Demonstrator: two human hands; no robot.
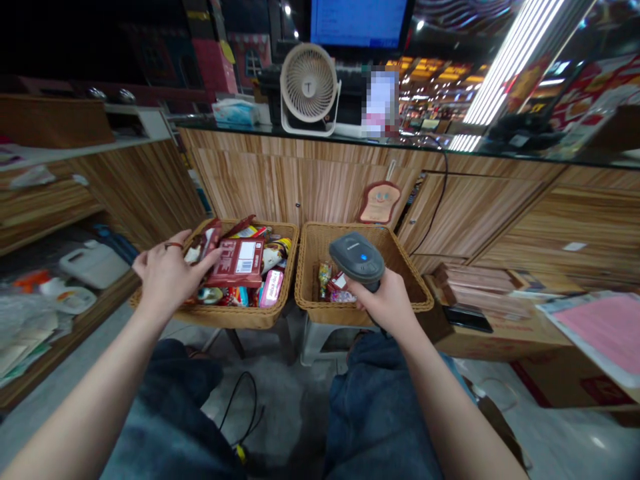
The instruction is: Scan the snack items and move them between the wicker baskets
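Note:
My left hand (173, 273) is at the left wicker basket (240, 320), gripping the edge of a dark red snack box (240, 260) between thumb and fingers. The box is tilted so that a white label with a barcode faces up. Packaged snacks in many colours fill the basket beneath it, among them a pink packet (271, 288). In my right hand (393, 300) is a dark grey barcode scanner (356, 257), its blue light lit, held over the right wicker basket (417, 300). A few small packets (325, 277) lie in that basket, partly hidden by the scanner.
A wooden cabinet (245, 177) stands behind the baskets, with a white fan (310, 87) and a monitor (357, 23) above. A grey stool (313, 343) supports the right basket. To the right are cardboard boxes (505, 333) and a phone (467, 319). A cable (255, 393) lies on the floor.

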